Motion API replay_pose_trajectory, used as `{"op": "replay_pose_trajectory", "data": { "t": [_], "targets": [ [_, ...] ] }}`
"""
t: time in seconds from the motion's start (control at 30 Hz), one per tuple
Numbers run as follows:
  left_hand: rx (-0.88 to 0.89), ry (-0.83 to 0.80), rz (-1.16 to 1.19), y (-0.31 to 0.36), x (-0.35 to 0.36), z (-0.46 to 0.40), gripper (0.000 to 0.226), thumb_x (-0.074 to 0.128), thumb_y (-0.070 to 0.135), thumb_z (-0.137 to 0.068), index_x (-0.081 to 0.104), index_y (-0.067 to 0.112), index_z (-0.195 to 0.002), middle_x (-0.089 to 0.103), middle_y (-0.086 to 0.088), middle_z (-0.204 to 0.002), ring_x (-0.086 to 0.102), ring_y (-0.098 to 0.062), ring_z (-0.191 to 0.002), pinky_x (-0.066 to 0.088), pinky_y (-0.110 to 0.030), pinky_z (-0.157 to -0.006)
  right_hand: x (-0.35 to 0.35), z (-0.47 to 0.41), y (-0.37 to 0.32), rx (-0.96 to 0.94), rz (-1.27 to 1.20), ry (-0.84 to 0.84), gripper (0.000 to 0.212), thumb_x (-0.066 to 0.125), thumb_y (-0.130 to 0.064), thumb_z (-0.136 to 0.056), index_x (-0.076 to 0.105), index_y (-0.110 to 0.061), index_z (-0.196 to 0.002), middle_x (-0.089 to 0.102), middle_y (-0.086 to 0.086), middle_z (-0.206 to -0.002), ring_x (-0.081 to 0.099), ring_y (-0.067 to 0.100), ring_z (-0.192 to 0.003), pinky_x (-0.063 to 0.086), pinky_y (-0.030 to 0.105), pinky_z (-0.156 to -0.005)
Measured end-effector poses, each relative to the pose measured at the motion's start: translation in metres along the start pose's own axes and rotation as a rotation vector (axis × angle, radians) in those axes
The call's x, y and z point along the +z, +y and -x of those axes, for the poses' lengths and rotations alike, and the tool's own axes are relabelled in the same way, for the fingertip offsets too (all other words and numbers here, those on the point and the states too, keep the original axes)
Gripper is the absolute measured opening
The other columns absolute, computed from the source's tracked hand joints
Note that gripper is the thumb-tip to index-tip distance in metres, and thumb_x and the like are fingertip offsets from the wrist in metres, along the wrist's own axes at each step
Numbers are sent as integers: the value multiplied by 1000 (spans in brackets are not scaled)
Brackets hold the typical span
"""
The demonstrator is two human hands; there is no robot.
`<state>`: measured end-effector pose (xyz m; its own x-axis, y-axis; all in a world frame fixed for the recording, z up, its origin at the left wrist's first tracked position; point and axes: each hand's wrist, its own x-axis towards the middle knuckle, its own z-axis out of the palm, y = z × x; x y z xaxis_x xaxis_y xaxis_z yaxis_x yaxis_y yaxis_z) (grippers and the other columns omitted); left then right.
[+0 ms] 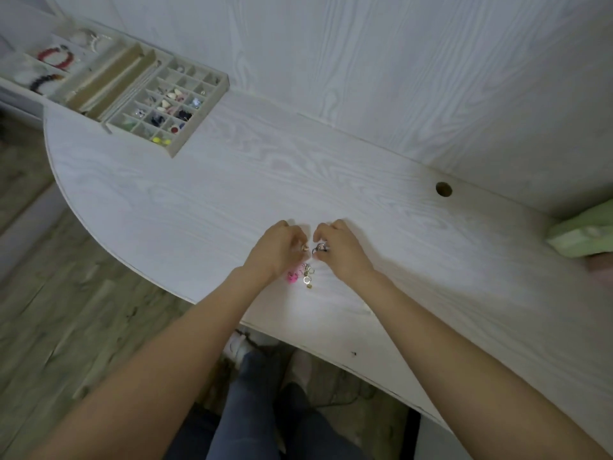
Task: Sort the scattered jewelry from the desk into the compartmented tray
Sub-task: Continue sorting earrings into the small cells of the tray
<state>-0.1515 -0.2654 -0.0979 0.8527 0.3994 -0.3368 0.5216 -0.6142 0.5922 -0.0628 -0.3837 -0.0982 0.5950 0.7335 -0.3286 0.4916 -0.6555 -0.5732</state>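
A small heap of jewelry [304,274] lies on the white desk [205,207] near its front edge: a pink piece, gold rings and silver bits. My left hand [277,250] curls over the heap's left side, pinching a small gold piece [304,248]. My right hand [338,249] curls beside it, fingers closed on a dark silver ring-like piece [321,248]. The two hands nearly touch. The compartmented tray [199,126] sits far off at the desk's back left, holding small earrings and beads in several cells.
Left of the grid tray sit wider tray sections [99,78] with a red bracelet [55,56] and dark beads. A round cable hole [443,189] is in the desk at right. A green object [580,234] lies at the right edge. A wall rises behind.
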Motion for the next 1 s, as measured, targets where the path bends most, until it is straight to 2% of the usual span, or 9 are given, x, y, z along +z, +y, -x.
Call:
{"op": "replay_pose_trajectory", "data": {
  "t": [0.17,0.27,0.37,0.47,0.53,0.6,0.67,0.83,1.0],
  "targets": [
    [-42,55,33,3,3,-4,14,56,4,-84,66,12,-89,48,1,-87,52,-18,-81,44,-26,-74,-1,-13,-5,36,82,-49,11,66,-4,-83,58,-4,-91,52,16,-109,51,28,-100,36,27,-75],
    [-49,26,37,3,3,-6,12,52,2,-84,59,13,-84,43,4,-83,46,-16,-79,35,-21,-66,-3,-14,-6,19,140,-99,12,62,-6,-87,55,-3,-96,50,19,-112,49,31,-104,40,32,-83],
    [-32,4,6,3,5,-9,10,50,3,-84,54,12,-85,44,1,-88,45,-18,-82,35,-24,-71,0,-10,-6,-21,232,-99,12,51,-5,-93,42,-13,-96,45,18,-116,42,25,-93,39,32,-79],
    [-23,-15,-10,6,3,-9,11,48,1,-84,54,10,-89,55,-7,-91,50,-22,-84,43,-31,-74,3,-5,-7,-85,338,-67,18,46,0,-94,44,-8,-110,43,13,-113,38,22,-89,31,27,-71],
    [-43,8,69,5,1,-9,11,49,2,-84,53,11,-88,60,-7,-90,54,-23,-84,46,-31,-75,4,-4,-5,-122,329,-35,16,45,3,-93,43,-9,-104,42,10,-104,40,21,-85,31,29,-69],
    [-92,48,225,4,-5,-8,7,54,6,-86,56,11,-90,59,-1,-87,54,-18,-83,44,-22,-69,3,-5,-3,-73,139,0,17,43,5,-91,39,-11,-86,44,7,-89,43,21,-76,39,38,-69],
    [-133,116,382,1,-15,-5,7,59,10,-87,61,11,-93,59,3,-83,55,-13,-79,41,-16,-65,-2,-8,-3,92,-273,1,22,48,6,-89,42,-11,-76,49,4,-78,51,17,-68,51,40,-75],
    [-70,215,546,1,-45,10,4,64,15,-86,67,17,-87,65,4,-72,60,-2,-64,42,-8,-62,-21,-9,-19,341,-1397,-46,21,55,10,-87,51,-6,-74,59,11,-76,59,16,-74,56,22,-68],
    [22,324,595,-8,-81,22,13,62,14,-88,72,22,-92,61,14,-68,59,-7,-73,50,-29,-81,-42,-19,-56,337,-1527,-125,26,37,11,-89,56,-3,-79,56,10,-72,53,16,-68,52,17,-56]
  ]
}}
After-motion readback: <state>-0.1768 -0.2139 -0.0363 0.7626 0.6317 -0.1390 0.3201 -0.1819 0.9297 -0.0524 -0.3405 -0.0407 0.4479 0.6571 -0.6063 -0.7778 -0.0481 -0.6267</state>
